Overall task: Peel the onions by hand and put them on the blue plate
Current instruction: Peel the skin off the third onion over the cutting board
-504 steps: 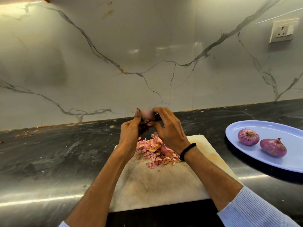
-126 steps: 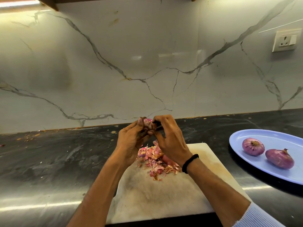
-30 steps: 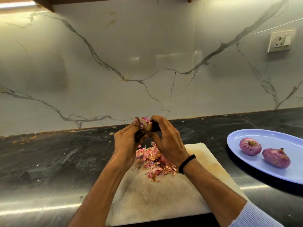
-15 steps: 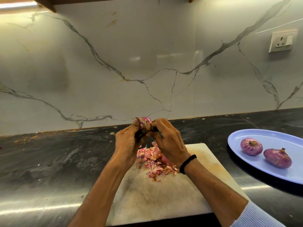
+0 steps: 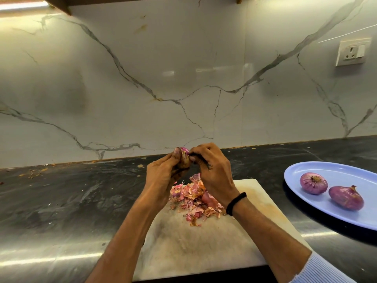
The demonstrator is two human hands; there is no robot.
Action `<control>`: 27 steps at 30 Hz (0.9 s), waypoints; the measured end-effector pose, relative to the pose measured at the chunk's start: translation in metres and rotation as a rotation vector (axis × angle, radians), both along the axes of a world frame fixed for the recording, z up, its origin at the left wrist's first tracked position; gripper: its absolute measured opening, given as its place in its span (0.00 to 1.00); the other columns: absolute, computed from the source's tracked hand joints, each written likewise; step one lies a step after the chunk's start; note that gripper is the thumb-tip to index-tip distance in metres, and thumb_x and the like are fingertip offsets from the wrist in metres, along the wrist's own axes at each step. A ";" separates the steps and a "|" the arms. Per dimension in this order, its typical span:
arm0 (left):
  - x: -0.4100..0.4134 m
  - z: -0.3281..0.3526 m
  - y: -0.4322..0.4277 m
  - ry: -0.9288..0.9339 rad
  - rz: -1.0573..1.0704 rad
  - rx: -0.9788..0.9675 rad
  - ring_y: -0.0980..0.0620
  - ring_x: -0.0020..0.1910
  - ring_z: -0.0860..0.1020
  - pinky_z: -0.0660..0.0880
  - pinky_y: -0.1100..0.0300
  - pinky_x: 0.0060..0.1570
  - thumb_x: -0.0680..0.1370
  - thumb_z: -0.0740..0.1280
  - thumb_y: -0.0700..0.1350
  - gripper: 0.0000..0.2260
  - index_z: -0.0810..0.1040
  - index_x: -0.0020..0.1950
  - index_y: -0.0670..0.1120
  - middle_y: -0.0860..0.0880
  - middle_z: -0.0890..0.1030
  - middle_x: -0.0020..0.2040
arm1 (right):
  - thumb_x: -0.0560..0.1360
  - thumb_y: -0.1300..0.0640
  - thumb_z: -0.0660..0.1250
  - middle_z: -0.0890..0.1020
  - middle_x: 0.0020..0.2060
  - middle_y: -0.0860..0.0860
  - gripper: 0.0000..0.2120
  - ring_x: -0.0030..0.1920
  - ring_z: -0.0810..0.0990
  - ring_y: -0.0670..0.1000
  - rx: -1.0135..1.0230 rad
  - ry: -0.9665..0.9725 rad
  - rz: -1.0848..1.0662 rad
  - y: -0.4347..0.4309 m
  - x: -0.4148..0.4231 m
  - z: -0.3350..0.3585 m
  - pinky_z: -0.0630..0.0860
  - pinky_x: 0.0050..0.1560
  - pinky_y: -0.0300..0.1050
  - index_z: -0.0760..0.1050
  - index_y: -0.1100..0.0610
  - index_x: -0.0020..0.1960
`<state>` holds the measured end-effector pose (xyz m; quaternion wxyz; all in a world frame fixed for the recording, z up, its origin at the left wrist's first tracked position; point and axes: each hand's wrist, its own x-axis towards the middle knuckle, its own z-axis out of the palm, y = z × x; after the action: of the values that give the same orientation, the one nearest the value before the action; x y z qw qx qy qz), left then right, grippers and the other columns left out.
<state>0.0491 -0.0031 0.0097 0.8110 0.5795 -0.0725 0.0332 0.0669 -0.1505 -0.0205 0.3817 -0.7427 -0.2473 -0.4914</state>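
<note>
A small onion (image 5: pixel 184 158) is held up in the air over the far edge of a cutting board (image 5: pixel 204 246), between both hands. Its top shows shiny purple, while the side facing the camera carries dry brown skin. The left hand (image 5: pixel 163 176) has its fingers curled round the onion from the left, thumb up against it. The right hand (image 5: pixel 212 170) pinches at the onion's right side with thumb and fingertips; what exactly sits between them is too small to tell.

Two more purple onions lie side by side on the blue plate (image 5: pixel 336 170), at the right and well apart from the hands. The left one (image 5: pixel 313 183) shows its root end; the right one (image 5: pixel 346 197) has a short dry tip.

The desk (image 5: pixel 71 197) is dark, streaked stone with a glossy sheen along its near part. Behind it rises a pale marble wall (image 5: pixel 142 78) with grey veins and a white socket (image 5: pixel 351 52) at the upper right.

A pile of pink and tan peels (image 5: pixel 193 199) lies on the far half of the pale, stained board, partly hidden by the right wrist, which wears a black band (image 5: pixel 235 203). A light blue sleeve (image 5: pixel 324 268) covers the right forearm at the near edge. Small crumbs (image 5: pixel 30 172) are scattered on the desk near the wall at the left.
</note>
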 end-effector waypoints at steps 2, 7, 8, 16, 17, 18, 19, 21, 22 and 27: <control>-0.001 0.000 0.001 -0.021 -0.016 0.030 0.45 0.52 0.85 0.82 0.55 0.52 0.72 0.71 0.50 0.20 0.83 0.59 0.40 0.42 0.86 0.51 | 0.79 0.66 0.66 0.78 0.50 0.54 0.07 0.49 0.77 0.48 -0.025 -0.007 -0.023 0.000 0.000 -0.001 0.79 0.51 0.37 0.80 0.61 0.55; -0.002 0.001 -0.001 -0.027 -0.029 0.072 0.45 0.51 0.85 0.82 0.57 0.49 0.72 0.71 0.49 0.17 0.84 0.56 0.42 0.43 0.86 0.50 | 0.77 0.71 0.65 0.75 0.50 0.55 0.09 0.48 0.73 0.45 -0.114 -0.024 -0.085 0.000 -0.001 -0.003 0.73 0.51 0.29 0.78 0.62 0.55; -0.003 0.001 -0.001 -0.017 -0.037 0.059 0.45 0.51 0.85 0.82 0.57 0.48 0.72 0.71 0.49 0.17 0.83 0.57 0.41 0.42 0.86 0.50 | 0.77 0.71 0.65 0.75 0.50 0.55 0.10 0.48 0.72 0.44 -0.123 -0.019 -0.089 0.001 0.000 -0.003 0.73 0.51 0.28 0.77 0.62 0.55; -0.005 0.001 -0.005 0.093 -0.103 -0.067 0.41 0.53 0.84 0.81 0.52 0.52 0.81 0.65 0.46 0.14 0.82 0.56 0.36 0.37 0.85 0.52 | 0.76 0.68 0.56 0.74 0.50 0.56 0.11 0.48 0.68 0.39 -0.072 -0.004 -0.105 0.004 -0.002 0.000 0.70 0.50 0.24 0.75 0.64 0.54; -0.005 0.001 -0.005 0.101 -0.111 -0.079 0.41 0.54 0.84 0.81 0.52 0.53 0.81 0.64 0.46 0.14 0.81 0.57 0.35 0.37 0.84 0.53 | 0.76 0.66 0.54 0.74 0.49 0.56 0.12 0.48 0.68 0.40 -0.054 -0.001 -0.100 0.005 -0.003 0.001 0.70 0.50 0.24 0.75 0.64 0.53; -0.005 0.001 -0.005 0.109 -0.117 -0.091 0.41 0.55 0.84 0.81 0.51 0.54 0.82 0.64 0.45 0.14 0.80 0.58 0.35 0.36 0.84 0.53 | 0.76 0.64 0.52 0.74 0.48 0.56 0.13 0.47 0.69 0.41 -0.033 0.000 -0.097 0.006 -0.003 0.001 0.71 0.50 0.25 0.74 0.64 0.53; -0.005 0.002 -0.004 0.117 -0.119 -0.103 0.40 0.55 0.83 0.81 0.51 0.54 0.82 0.64 0.45 0.15 0.80 0.59 0.35 0.36 0.84 0.54 | 0.76 0.64 0.51 0.74 0.47 0.55 0.14 0.47 0.70 0.42 -0.009 0.003 -0.093 0.007 -0.004 0.002 0.71 0.49 0.26 0.74 0.64 0.53; -0.004 0.002 -0.004 0.128 -0.117 -0.120 0.38 0.56 0.83 0.82 0.52 0.52 0.82 0.63 0.44 0.14 0.79 0.60 0.34 0.35 0.84 0.54 | 0.76 0.65 0.51 0.74 0.46 0.52 0.13 0.46 0.71 0.42 0.050 0.018 -0.079 0.008 -0.005 0.003 0.71 0.48 0.27 0.74 0.64 0.52; -0.005 0.002 -0.004 0.131 -0.117 -0.125 0.38 0.56 0.82 0.82 0.53 0.50 0.82 0.62 0.43 0.14 0.79 0.59 0.34 0.35 0.83 0.55 | 0.76 0.67 0.52 0.75 0.45 0.50 0.12 0.45 0.71 0.42 0.084 0.029 -0.070 0.008 -0.005 0.004 0.71 0.47 0.27 0.74 0.64 0.51; -0.007 0.004 -0.005 0.116 -0.133 -0.144 0.41 0.51 0.83 0.82 0.52 0.51 0.83 0.60 0.41 0.12 0.81 0.56 0.37 0.37 0.85 0.52 | 0.81 0.68 0.58 0.77 0.41 0.44 0.10 0.43 0.77 0.39 0.292 0.213 0.005 0.002 -0.007 0.009 0.75 0.43 0.31 0.72 0.55 0.51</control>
<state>0.0426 -0.0083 0.0135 0.8539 0.5144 -0.0611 -0.0492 0.0594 -0.1486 -0.0111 0.5110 -0.7265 -0.1332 -0.4397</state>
